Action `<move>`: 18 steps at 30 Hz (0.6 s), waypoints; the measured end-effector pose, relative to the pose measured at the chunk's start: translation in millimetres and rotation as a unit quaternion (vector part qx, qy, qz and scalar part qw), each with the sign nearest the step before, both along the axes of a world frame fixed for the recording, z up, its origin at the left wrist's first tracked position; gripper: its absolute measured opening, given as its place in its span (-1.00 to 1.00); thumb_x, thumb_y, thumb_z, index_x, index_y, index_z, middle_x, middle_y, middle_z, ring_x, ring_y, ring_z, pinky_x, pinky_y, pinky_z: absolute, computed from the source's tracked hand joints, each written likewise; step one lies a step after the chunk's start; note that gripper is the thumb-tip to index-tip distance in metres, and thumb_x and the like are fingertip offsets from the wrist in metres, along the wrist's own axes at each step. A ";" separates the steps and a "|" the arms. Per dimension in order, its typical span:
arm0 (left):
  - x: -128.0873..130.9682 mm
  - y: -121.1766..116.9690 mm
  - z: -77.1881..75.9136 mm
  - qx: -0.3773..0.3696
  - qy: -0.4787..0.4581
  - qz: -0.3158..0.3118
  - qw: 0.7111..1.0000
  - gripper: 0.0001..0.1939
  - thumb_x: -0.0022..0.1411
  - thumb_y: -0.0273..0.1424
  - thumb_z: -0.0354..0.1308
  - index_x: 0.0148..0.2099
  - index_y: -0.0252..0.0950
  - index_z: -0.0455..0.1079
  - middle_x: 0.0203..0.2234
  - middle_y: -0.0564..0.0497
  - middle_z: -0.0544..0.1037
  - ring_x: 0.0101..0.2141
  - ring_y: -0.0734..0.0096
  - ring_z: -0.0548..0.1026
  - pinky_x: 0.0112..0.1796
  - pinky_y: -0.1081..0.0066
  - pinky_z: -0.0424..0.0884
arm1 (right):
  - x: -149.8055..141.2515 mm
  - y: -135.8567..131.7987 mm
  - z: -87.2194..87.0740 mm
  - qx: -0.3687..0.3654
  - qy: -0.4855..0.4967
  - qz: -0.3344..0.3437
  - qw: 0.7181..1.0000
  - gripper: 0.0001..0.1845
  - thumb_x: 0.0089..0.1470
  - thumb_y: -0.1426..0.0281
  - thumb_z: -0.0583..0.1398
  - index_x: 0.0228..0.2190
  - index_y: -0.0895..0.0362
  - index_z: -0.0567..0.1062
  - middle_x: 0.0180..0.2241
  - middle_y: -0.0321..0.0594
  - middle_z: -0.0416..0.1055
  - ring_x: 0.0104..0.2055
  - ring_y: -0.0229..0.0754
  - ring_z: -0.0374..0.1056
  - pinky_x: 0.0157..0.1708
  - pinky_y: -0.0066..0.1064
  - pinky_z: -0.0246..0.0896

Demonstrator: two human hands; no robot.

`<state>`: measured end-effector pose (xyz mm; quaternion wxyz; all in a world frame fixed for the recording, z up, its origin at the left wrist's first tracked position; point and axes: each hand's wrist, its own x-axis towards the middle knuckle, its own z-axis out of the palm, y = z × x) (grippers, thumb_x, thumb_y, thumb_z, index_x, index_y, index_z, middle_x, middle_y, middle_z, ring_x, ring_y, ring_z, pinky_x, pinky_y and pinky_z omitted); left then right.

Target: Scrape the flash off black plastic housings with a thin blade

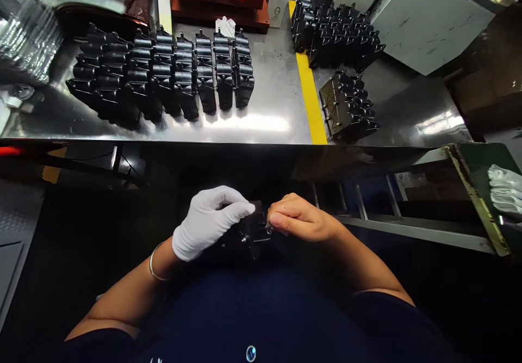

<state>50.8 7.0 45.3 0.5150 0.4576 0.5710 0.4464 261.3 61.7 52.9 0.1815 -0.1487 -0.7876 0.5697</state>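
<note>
My left hand (210, 221), in a white fabric glove, grips a small black plastic part (253, 231) with metal pins, low in the view above my lap. My bare right hand (299, 219) pinches the part's other side between thumb and fingers. My fingers and the dark clothing behind hide much of its shape. A thin metal bangle (157, 265) circles my left wrist. Rows of similar black parts (183, 69) stand on the steel table, well beyond both hands.
The stainless steel table (277, 118) has its near edge beyond my hands and a yellow tape strip (309, 91). Further black parts are stacked on it, beside an orange block fixture, a white bottle and a white glove. A metal rack and another white glove lie at right.
</note>
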 end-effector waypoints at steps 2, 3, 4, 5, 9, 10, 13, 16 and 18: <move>-0.8 1.8 0.1 0.027 0.015 0.002 1.000 -0.86 0.01 -0.35 0.31 -0.51 -0.28 0.49 -0.61 0.06 0.55 -0.57 0.48 0.46 -0.53 0.51 0.36 | 1.1 0.3 0.6 0.015 0.017 -0.008 1.000 -0.52 0.34 0.23 -0.07 -0.50 0.20 0.39 -0.62 -0.31 0.25 -0.59 -0.39 0.18 -0.55 -0.53 0.10; -1.2 2.8 0.1 0.037 0.021 0.006 0.999 -0.87 0.02 -0.36 0.31 -0.51 -0.28 0.49 -0.61 0.06 0.55 -0.57 0.47 0.46 -0.52 0.51 0.37 | 0.4 -0.3 0.4 0.056 0.019 -0.032 0.998 -0.50 0.32 0.17 -0.06 -0.48 0.21 0.40 -0.60 -0.29 0.26 -0.57 -0.37 0.18 -0.55 -0.51 0.09; -1.6 3.7 0.0 0.043 0.028 0.009 0.999 -0.87 0.02 -0.36 0.30 -0.51 -0.28 0.49 -0.61 0.06 0.56 -0.56 0.47 0.46 -0.51 0.51 0.37 | -1.0 -1.2 -0.2 0.110 0.017 -0.061 0.992 -0.49 0.29 0.10 -0.03 -0.47 0.21 0.41 -0.60 -0.28 0.26 -0.57 -0.36 0.16 -0.55 -0.49 0.06; -1.7 4.3 0.0 0.046 0.033 0.008 0.998 -0.87 0.03 -0.36 0.30 -0.51 -0.28 0.49 -0.61 0.06 0.56 -0.56 0.47 0.46 -0.51 0.51 0.37 | -2.8 -2.3 -1.1 0.164 0.010 -0.087 0.983 -0.48 0.24 0.04 0.02 -0.49 0.21 0.40 -0.60 -0.30 0.23 -0.57 -0.36 0.12 -0.56 -0.48 0.02; -0.1 4.3 -0.2 0.044 0.042 -0.001 0.998 -0.87 0.02 -0.35 0.30 -0.51 -0.28 0.50 -0.61 0.06 0.56 -0.57 0.46 0.46 -0.52 0.50 0.37 | -9.5 -4.8 -5.7 0.261 -0.017 -0.112 0.959 -0.47 0.15 -0.01 0.12 -0.61 0.15 0.28 -0.64 -0.38 0.09 -0.59 -0.37 -0.01 -0.58 -0.47 -0.10; 0.6 3.9 -0.5 0.041 0.040 -0.001 0.998 -0.87 0.02 -0.35 0.30 -0.51 -0.28 0.50 -0.61 0.06 0.56 -0.57 0.47 0.46 -0.52 0.51 0.36 | -10.1 -4.6 -6.6 0.262 -0.022 -0.108 0.959 -0.46 0.15 0.00 0.12 -0.63 0.14 0.26 -0.64 -0.39 0.07 -0.59 -0.37 -0.02 -0.57 -0.47 -0.11; 2.3 2.8 -2.9 0.031 0.029 0.007 0.999 -0.88 0.03 -0.37 0.30 -0.51 -0.28 0.50 -0.62 0.07 0.55 -0.57 0.48 0.45 -0.52 0.51 0.35 | -9.7 -3.5 -8.1 0.263 -0.030 -0.106 0.958 -0.44 0.15 -0.02 0.11 -0.65 0.13 0.22 -0.64 -0.40 0.04 -0.59 -0.38 -0.03 -0.57 -0.47 -0.13; 3.2 2.5 -5.7 0.024 0.021 0.022 0.999 -0.87 0.02 -0.36 0.30 -0.51 -0.28 0.49 -0.63 0.08 0.53 -0.58 0.50 0.43 -0.53 0.51 0.33 | -9.0 -3.0 -8.2 0.283 -0.040 -0.117 0.951 -0.42 0.16 -0.02 0.11 -0.66 0.13 0.19 -0.65 -0.40 0.04 -0.59 -0.38 -0.03 -0.57 -0.46 -0.17; 3.4 2.7 -6.6 0.016 0.017 0.034 0.999 -0.84 0.02 -0.33 0.30 -0.51 -0.29 0.48 -0.64 0.09 0.51 -0.58 0.50 0.40 -0.54 0.50 0.32 | -9.3 -3.3 -7.7 0.305 -0.046 -0.122 0.943 -0.41 0.18 0.02 0.10 -0.69 0.13 0.15 -0.66 -0.40 0.02 -0.60 -0.38 -0.05 -0.57 -0.45 -0.20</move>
